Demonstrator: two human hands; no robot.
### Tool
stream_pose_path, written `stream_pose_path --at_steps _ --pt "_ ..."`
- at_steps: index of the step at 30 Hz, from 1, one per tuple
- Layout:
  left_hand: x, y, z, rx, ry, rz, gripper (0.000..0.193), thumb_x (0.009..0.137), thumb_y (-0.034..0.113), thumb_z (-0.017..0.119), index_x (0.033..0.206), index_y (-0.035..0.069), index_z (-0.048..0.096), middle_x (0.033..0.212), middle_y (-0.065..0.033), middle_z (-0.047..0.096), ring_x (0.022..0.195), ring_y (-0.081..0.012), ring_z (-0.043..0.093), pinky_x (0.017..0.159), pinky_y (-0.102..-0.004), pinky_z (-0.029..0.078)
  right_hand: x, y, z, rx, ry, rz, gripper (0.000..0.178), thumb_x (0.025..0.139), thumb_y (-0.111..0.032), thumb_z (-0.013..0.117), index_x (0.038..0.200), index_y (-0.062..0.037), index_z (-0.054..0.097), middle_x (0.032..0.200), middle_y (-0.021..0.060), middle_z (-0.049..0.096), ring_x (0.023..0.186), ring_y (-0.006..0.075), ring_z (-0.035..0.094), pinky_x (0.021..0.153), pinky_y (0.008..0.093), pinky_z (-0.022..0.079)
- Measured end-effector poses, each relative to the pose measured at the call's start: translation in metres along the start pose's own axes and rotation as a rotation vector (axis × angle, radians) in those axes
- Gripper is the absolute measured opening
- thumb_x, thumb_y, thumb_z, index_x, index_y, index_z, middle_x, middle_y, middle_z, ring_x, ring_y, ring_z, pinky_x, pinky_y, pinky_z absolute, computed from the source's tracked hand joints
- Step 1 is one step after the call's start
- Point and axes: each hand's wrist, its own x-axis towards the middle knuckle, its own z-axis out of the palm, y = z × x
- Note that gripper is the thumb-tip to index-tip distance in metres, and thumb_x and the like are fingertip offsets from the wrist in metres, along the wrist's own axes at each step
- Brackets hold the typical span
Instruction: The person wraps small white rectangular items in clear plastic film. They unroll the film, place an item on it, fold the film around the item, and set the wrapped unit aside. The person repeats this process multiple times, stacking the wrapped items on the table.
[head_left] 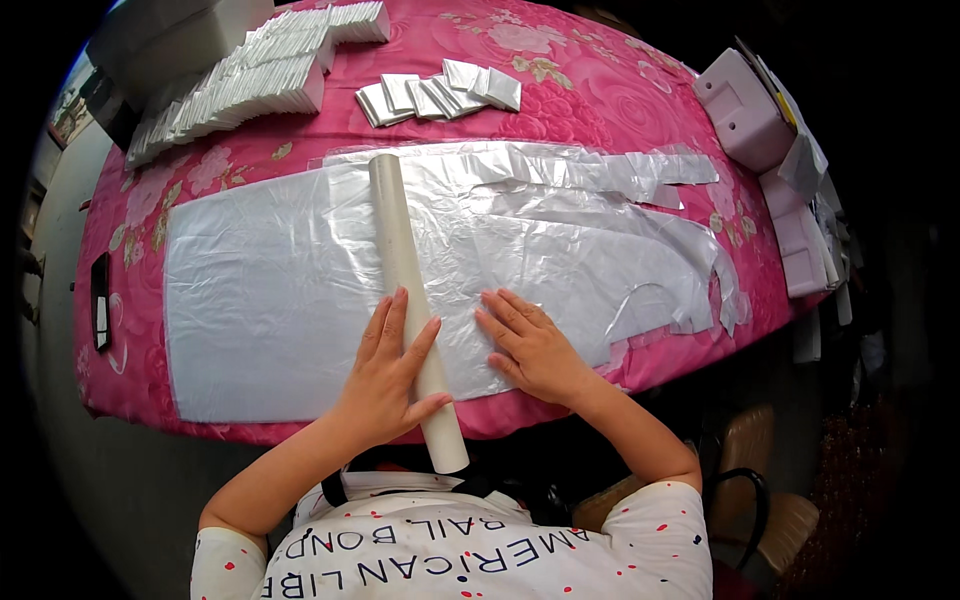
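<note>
A stack of thin, whitish translucent plastic sheets or bags (250, 290) lies spread on the table. Across it, pointing away from me, rests a long cream-coloured tube (402, 240); its near end sticks out past the table edge. My left hand (388, 375) lies on the tube's near half with fingers spread, not wrapped round it. To the right of the tube my right hand (530, 345) rests flat on the plastic, fingers stretched out and nothing held. Cut handle-like strips of the plastic (690, 260) fan out at the right.
Folded white packets (240, 90) stand in long rows at the back left, with a smaller pile of packets (440, 93) beside them. White foam boxes (745, 110) line the right edge. A dark phone-like object (100, 300) lies at the left on the pink flowered tablecloth (620, 90).
</note>
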Motion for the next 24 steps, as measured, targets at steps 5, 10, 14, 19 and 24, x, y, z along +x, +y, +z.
stream_pose_path --at_steps 5,10,14,19,24 --pt "0.015 0.024 0.014 -0.073 -0.011 0.009 0.076 0.077 0.041 0.061 0.134 -0.001 0.033 0.145 -0.0285 0.008 0.134 -0.0450 0.006 0.108 -0.0489 0.014 -0.040 0.101 -0.023 -0.159 0.220 0.225 0.050 0.088 -0.027 0.050 0.132 -0.0049 0.041 0.141 0.0133 0.034 0.131 0.0298 0.030 0.107 0.0381 0.024" --pt "0.025 0.034 0.022 -0.013 -0.004 0.060 0.074 0.078 0.041 0.060 0.132 -0.003 0.035 0.144 -0.0277 0.011 0.134 -0.0444 0.008 0.108 -0.0484 0.015 -0.104 0.184 -0.041 -0.272 0.436 0.549 0.041 0.089 -0.017 0.047 0.125 0.0012 0.048 0.133 0.0193 0.043 0.124 0.0319 0.040 0.103 0.0363 0.032" --pt "0.025 0.031 0.025 -0.052 0.016 0.128 0.071 0.078 0.040 0.060 0.130 -0.003 0.037 0.143 -0.0274 0.016 0.133 -0.0440 0.012 0.108 -0.0485 0.017 -0.125 0.203 -0.054 -0.318 0.439 0.785 0.034 0.087 -0.015 0.048 0.118 -0.0012 0.055 0.128 0.0195 0.048 0.120 0.0296 0.045 0.102 0.0381 0.033" --pt "0.025 0.032 0.024 -0.033 0.011 0.143 0.068 0.077 0.038 0.060 0.128 -0.003 0.040 0.142 -0.0270 0.021 0.133 -0.0434 0.015 0.108 -0.0481 0.018 -0.103 0.158 -0.068 -0.921 0.570 0.889 0.039 0.082 -0.009 0.053 0.121 -0.0027 0.052 0.130 0.0166 0.046 0.124 0.0325 0.038 0.103 0.0427 0.029" --pt "0.027 0.037 0.026 0.003 0.000 0.126 0.064 0.077 0.037 0.060 0.123 -0.004 0.045 0.141 -0.0256 0.024 0.133 -0.0423 0.016 0.107 -0.0478 0.019 -0.036 0.058 -0.025 0.079 0.398 0.331 0.051 0.083 -0.019 0.060 0.127 0.0012 0.044 0.136 0.0193 0.038 0.131 0.0353 0.029 0.106 0.0403 0.025"
